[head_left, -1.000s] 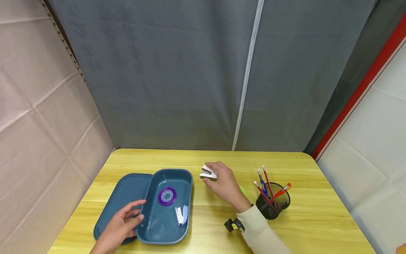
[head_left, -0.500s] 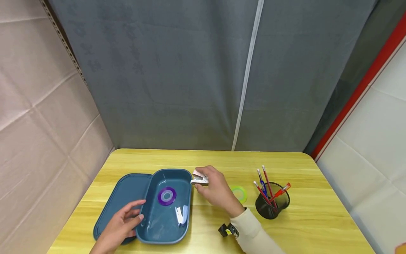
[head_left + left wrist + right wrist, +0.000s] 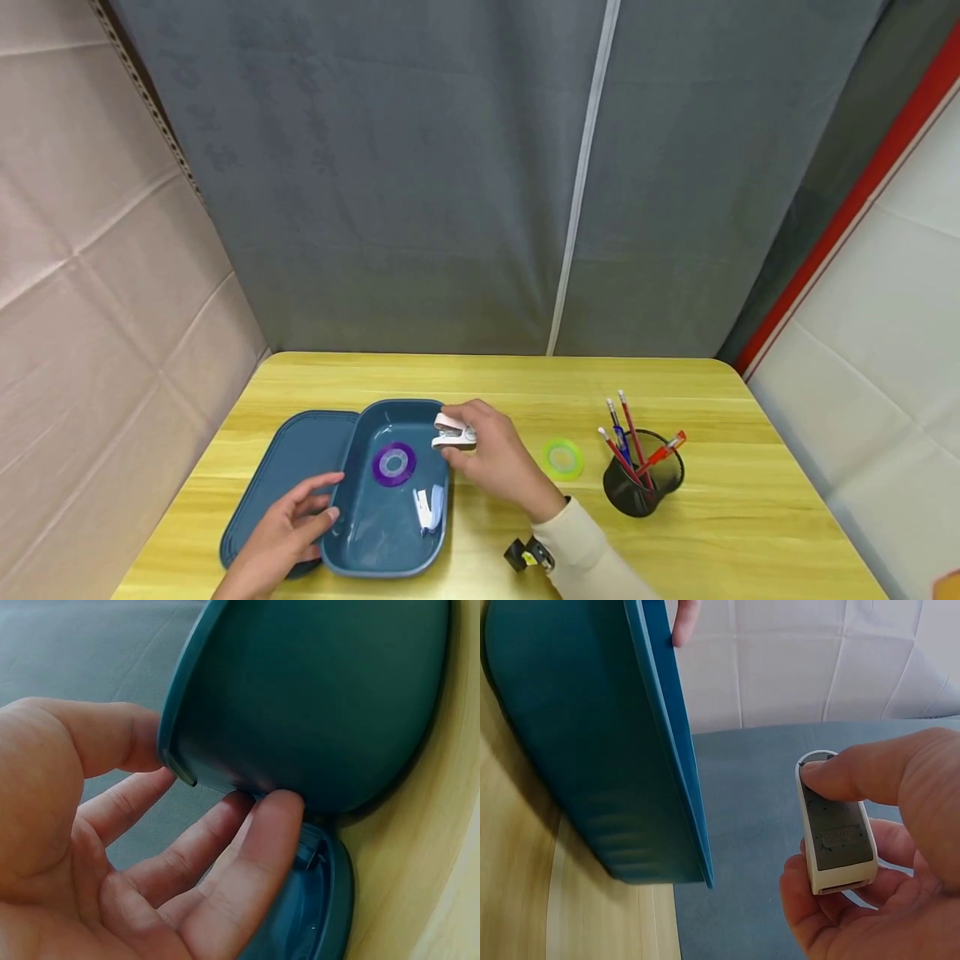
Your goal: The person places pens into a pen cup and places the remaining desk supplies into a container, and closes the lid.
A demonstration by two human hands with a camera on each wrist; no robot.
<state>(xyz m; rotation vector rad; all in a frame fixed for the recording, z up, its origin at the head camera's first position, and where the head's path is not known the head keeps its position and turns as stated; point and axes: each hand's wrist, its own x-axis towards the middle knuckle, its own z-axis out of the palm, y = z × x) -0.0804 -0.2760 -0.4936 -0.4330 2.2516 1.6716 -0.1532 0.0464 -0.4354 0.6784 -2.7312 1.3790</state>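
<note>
A small white-and-grey stapler (image 3: 453, 432) is pinched between the thumb and fingers of my right hand (image 3: 491, 454), over the right side of the blue box (image 3: 375, 550). Its grey top (image 3: 840, 832) shows under the thumb in the right wrist view. My left hand (image 3: 288, 529) touches the box's left rim with relaxed fingers; its fingertips lie along the outer wall (image 3: 315, 697) in the left wrist view. Inside the box are a purple tape roll (image 3: 393, 464) and a light blue and white stapler (image 3: 429, 508).
A blue lid (image 3: 300, 450) lies at the box's left, partly under it. On the table's right are a lime-green tape roll (image 3: 562, 460) and a black mesh pen cup (image 3: 633, 500) with several pencils and pens. A grey curtain (image 3: 420, 208) hangs behind the table.
My right hand has carried the stapler leftward, from beside the box to over its right side. The lime tape roll has come into sight from behind the wrist. My left hand stays put.
</note>
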